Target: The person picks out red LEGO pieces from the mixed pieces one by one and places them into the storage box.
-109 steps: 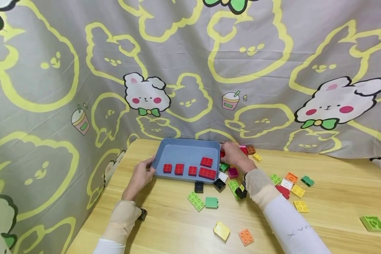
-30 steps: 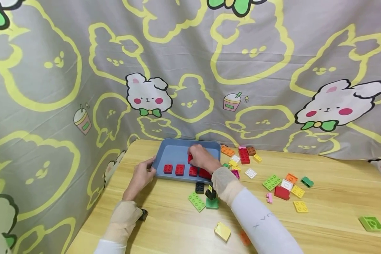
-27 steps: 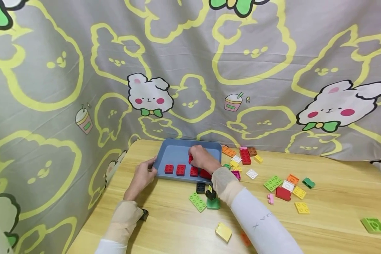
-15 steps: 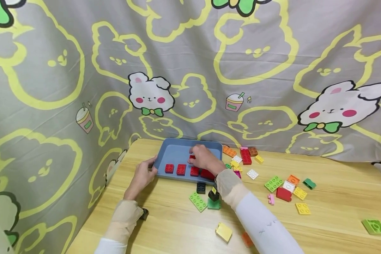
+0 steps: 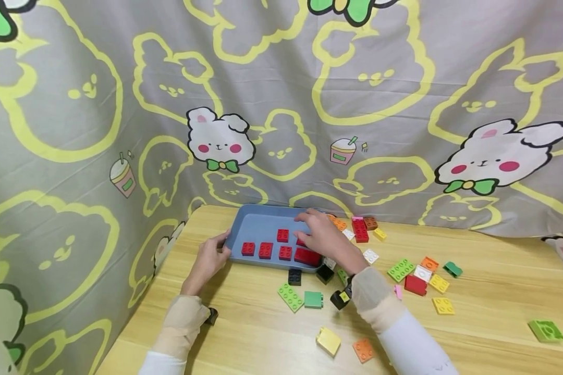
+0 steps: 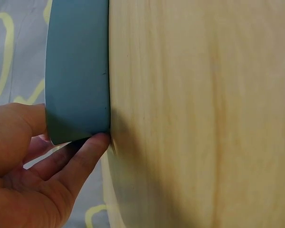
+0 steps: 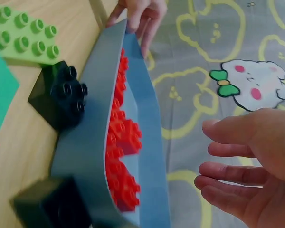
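Note:
A blue-grey tray [image 5: 258, 225] lies at the back of the table with several red toy bricks [image 5: 265, 250] inside. Most of these line its near side; one small red brick [image 5: 283, 235] sits behind them. My left hand [image 5: 210, 260] grips the tray's left end, thumb at the rim and fingertips under the corner in the left wrist view. Over the tray's right end hovers my right hand [image 5: 327, 235], its fingers spread and holding nothing in the right wrist view. It partly hides a red brick [image 5: 301, 240] below it.
Loose bricks lie right of the tray, among them a long red one [image 5: 360, 230] and a light green one [image 5: 401, 270]. Black [image 5: 294, 277], green [image 5: 313, 299] and pale yellow bricks [image 5: 328, 341] lie in front. A patterned curtain [image 5: 272, 104] hangs behind the table.
My right hand came from the pile with a red brick, set it down behind the front row, let go and moved right. My left hand has stayed at the tray.

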A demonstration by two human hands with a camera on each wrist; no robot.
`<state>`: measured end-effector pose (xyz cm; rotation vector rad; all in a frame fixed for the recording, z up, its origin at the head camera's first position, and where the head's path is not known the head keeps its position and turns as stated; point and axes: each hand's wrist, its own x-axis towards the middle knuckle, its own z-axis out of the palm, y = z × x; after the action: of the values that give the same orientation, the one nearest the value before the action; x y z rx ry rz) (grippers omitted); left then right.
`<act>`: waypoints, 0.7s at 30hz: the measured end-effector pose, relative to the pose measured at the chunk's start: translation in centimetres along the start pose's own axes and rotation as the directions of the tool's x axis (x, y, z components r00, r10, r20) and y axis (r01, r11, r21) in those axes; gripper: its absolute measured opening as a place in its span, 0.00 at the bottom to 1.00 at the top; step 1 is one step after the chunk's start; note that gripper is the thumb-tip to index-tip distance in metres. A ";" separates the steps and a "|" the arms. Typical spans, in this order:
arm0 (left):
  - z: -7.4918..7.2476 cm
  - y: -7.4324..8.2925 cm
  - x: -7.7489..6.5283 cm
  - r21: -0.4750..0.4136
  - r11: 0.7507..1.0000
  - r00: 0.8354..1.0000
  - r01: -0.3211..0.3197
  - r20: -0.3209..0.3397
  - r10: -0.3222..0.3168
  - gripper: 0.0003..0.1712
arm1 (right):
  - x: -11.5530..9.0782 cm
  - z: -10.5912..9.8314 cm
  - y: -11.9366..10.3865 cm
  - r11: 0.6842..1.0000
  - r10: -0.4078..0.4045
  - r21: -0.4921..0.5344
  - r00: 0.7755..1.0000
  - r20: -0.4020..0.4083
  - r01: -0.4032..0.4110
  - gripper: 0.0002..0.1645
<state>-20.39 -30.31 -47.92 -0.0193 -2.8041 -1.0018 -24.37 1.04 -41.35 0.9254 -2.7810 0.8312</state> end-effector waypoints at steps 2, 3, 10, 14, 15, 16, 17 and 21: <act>0.0 0.0 0.0 0.006 1.000 1.000 0.003 0.002 -0.003 0.32 | -0.6 -0.5 0.6 1.000 -0.007 -0.005 0.999 -0.039 0.007 0.21; 0.0 0.1 0.0 0.006 1.000 1.000 0.006 0.002 -0.006 0.32 | -0.9 -0.7 1.0 1.000 -0.008 -0.010 0.998 -0.057 0.008 0.21; 0.1 0.2 -0.1 0.013 1.000 1.000 0.015 0.005 -0.015 0.32 | -3.1 -2.1 4.4 0.997 0.070 0.032 0.992 -0.102 -0.067 0.20; 0.2 0.2 0.0 0.016 1.000 1.000 0.016 0.006 -0.016 0.33 | -4.2 -2.6 6.6 0.994 0.111 0.010 0.986 -0.128 -0.111 0.20; 0.2 0.2 0.0 0.016 1.000 1.000 0.014 0.007 -0.015 0.33 | -4.4 -2.6 7.0 0.992 0.128 0.005 0.983 -0.130 -0.128 0.21; 0.2 0.2 0.0 0.016 1.000 1.000 0.012 0.007 -0.012 0.33 | -4.6 -2.7 7.5 0.990 0.140 -0.011 0.981 -0.134 -0.142 0.21; 0.2 0.2 0.0 0.019 1.000 1.000 0.010 0.006 -0.010 0.33 | -4.8 -2.7 7.9 0.987 0.155 -0.021 0.979 -0.135 -0.159 0.21; 0.1 0.1 -0.1 0.024 1.000 1.000 0.012 0.004 -0.012 0.33 | -5.5 -2.5 9.2 0.976 0.207 -0.043 0.970 -0.124 -0.214 0.21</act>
<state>-20.33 -30.15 -47.92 -0.0011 -2.8233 -0.9716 -25.46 11.35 -44.94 0.5579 -2.8149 0.8004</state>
